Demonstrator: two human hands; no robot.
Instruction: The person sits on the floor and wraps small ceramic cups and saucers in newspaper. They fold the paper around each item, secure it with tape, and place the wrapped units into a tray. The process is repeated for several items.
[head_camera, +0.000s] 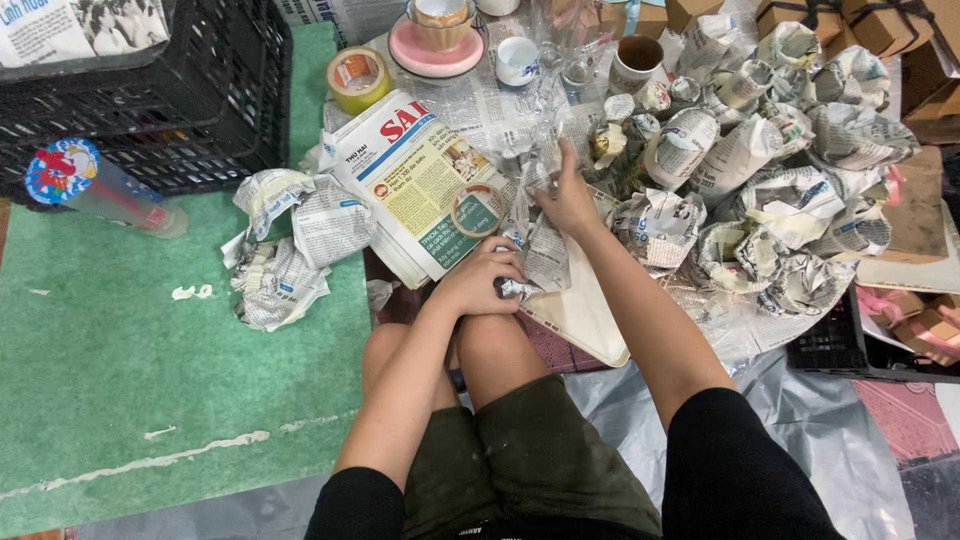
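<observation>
A heap of newspaper-wrapped bundles (770, 190) fills the upper right, grey newsprint crumpled into rounded lumps that touch one another. At the very top right stand brown cardboard boxes (860, 20), square-cornered and tied with dark ribbon. 2 more small brown boxes (925, 325) with pink ribbon lie at the right edge, lower down. On the green mat at left rest 3 loose wrapped bundles (285, 250), close together. A clear tube (100, 190) by the black crate (200, 90) carries a round label (62, 172) in blue, red and white.
</observation>
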